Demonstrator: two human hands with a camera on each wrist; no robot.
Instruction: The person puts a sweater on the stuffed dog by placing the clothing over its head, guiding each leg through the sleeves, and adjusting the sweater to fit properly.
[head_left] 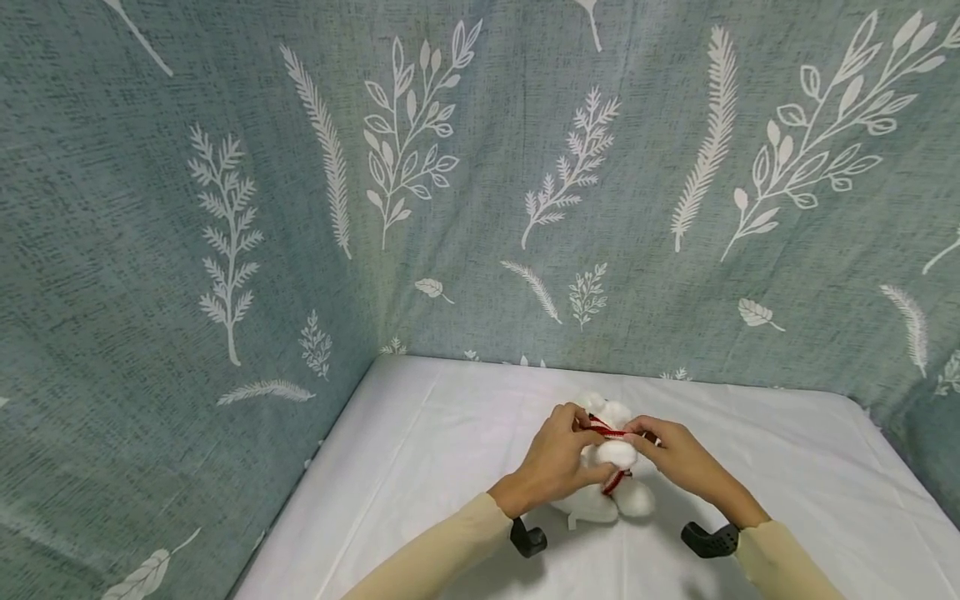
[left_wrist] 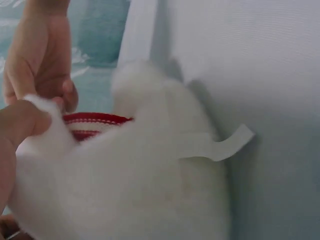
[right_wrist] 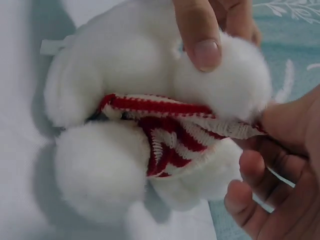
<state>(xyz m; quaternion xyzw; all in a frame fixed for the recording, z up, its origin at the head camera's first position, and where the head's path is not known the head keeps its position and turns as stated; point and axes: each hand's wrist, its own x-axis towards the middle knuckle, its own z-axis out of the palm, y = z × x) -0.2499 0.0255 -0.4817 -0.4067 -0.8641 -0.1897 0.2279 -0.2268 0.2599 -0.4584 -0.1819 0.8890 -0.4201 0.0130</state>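
A white plush toy (head_left: 617, 455) lies on the white-covered table, wearing a red-and-white striped knitted garment (right_wrist: 175, 145). My left hand (head_left: 557, 454) grips the toy from the left, its thumb (right_wrist: 206, 45) pressed on a rounded white limb in the right wrist view. On the other side, my right hand (head_left: 671, 454) pinches the edge of the garment and holds it stretched out along a red-trimmed border. That border (left_wrist: 97, 120) shows beside the limb in the left wrist view. A white fabric tag (left_wrist: 220, 147) sticks out from the toy's body.
The table (head_left: 405, 467) has a white cloth over it. Blue-green curtains (head_left: 465, 167) with white leaf prints stand behind and to the left. Black camera mounts (head_left: 528, 540) are worn at both wrists, over pale sleeves.
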